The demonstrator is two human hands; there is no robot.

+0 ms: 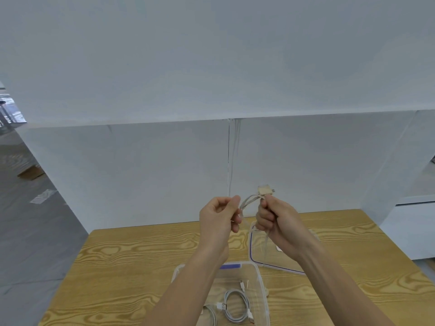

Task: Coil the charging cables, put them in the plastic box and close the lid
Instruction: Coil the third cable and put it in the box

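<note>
A person's two bare arms are reaching forward over a light, strongly grained wooden table [141, 255]. Both hands are holding a pale beige charging cable [249, 199] up in the air, above the table's far edge. The left hand [220, 215] is pinching its loops between thumb and forefinger, the other fingers curling inward. The right hand [275, 217] is gripping the bundle in a closed fist; a small beige connector block [264, 190] is sticking out on top, and a loose tail is dangling below.

Under that tail, a clear plastic lid with a blue seal [257, 252] is lying flat, the right forearm partly covering it. Nearer, a clear rectangular plastic box [263, 290] is sitting open, with a coiled white cable [235, 307] inside (the left forearm is hiding part of the box). A plain white wall [164, 172] is standing behind the table.
</note>
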